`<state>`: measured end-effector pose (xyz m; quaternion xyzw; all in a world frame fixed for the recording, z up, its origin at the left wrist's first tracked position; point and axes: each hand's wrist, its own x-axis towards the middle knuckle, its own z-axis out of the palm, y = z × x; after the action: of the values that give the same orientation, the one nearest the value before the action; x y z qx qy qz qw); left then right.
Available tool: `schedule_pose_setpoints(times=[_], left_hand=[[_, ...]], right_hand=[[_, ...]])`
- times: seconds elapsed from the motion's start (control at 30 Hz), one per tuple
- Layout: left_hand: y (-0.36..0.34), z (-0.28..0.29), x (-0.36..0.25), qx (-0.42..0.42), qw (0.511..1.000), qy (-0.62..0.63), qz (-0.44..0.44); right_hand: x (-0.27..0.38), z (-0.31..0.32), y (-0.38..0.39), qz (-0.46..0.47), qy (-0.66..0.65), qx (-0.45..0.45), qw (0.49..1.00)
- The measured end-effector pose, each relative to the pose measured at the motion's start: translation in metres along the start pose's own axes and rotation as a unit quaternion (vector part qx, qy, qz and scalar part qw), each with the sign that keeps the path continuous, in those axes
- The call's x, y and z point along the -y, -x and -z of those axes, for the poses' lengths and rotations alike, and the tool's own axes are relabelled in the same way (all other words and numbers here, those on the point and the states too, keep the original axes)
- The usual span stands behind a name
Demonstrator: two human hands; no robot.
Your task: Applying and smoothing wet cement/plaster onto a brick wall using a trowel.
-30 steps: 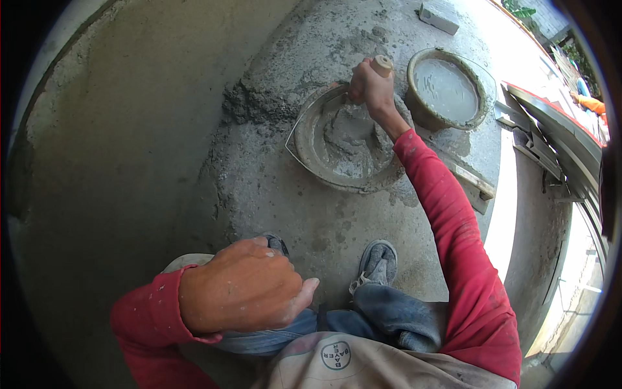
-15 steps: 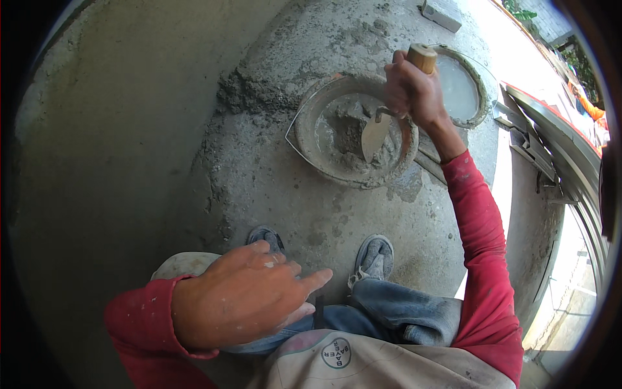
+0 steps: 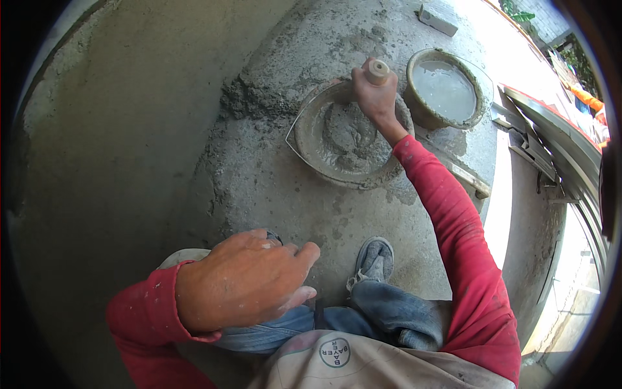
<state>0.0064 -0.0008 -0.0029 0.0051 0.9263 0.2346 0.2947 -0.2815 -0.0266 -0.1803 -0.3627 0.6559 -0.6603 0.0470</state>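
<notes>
My right hand (image 3: 376, 102) is closed round the handle of a trowel (image 3: 377, 71), over the far right part of a mortar-caked bucket (image 3: 310, 155). Wet grey mortar (image 3: 353, 133) fills the lower part of this bucket, with a swirled, lumpy surface. The trowel's blade is hidden below the hand. In the lower left, my left hand (image 3: 246, 282) hovers above my legs and holds nothing. Its index finger and thumb stand apart, while the other fingers are partly hidden.
A second bucket (image 3: 421, 107) holding cloudy water stands beyond the first, to its right. A pale block (image 3: 438, 21) lies farther back. Rough mortar (image 3: 243, 97) clings along the wall's foot at the left. A long bar-shaped tool (image 3: 468, 178) lies right of my forearm, with metal sheets (image 3: 557, 136) beyond.
My right hand has moved left and slightly down with the trowel, whose blade has gone out of sight. The left hand has drawn slightly back, its index finger less stretched.
</notes>
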Motion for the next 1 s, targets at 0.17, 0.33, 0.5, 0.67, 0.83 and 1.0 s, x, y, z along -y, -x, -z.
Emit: schedule_pose_setpoints(times=[0.17, 0.33, 0.5, 0.67, 0.83, 1.0], left_hand=[[0.002, -0.003, -0.006, -0.01, 0.999, 0.033, -0.028], [0.007, -0.007, -0.004, -0.026, 0.999, -0.003, -0.033], [0.005, -0.005, 0.001, -0.014, 0.999, -0.004, -0.048], [-0.004, -0.003, 0.001, 0.028, 0.998, -0.023, -0.041], [-0.004, -0.003, 0.0, 0.023, 0.999, -0.009, -0.037], [-0.003, -0.003, 0.001, 0.018, 1.0, -0.019, -0.017]], right_hand=[[-0.022, 0.007, -0.004, -0.123, 0.044, 0.067, 0.989], [0.038, 0.038, -0.018, -0.129, -0.004, 0.112, 0.985], [0.059, 0.056, -0.004, -0.148, -0.076, 0.174, 0.971], [0.004, 0.0, 0.011, -0.067, -0.022, 0.107, 0.992], [-0.006, 0.007, -0.014, 0.042, -0.139, 0.019, 0.989], [-0.016, 0.01, -0.014, 0.025, -0.145, -0.012, 0.989]])
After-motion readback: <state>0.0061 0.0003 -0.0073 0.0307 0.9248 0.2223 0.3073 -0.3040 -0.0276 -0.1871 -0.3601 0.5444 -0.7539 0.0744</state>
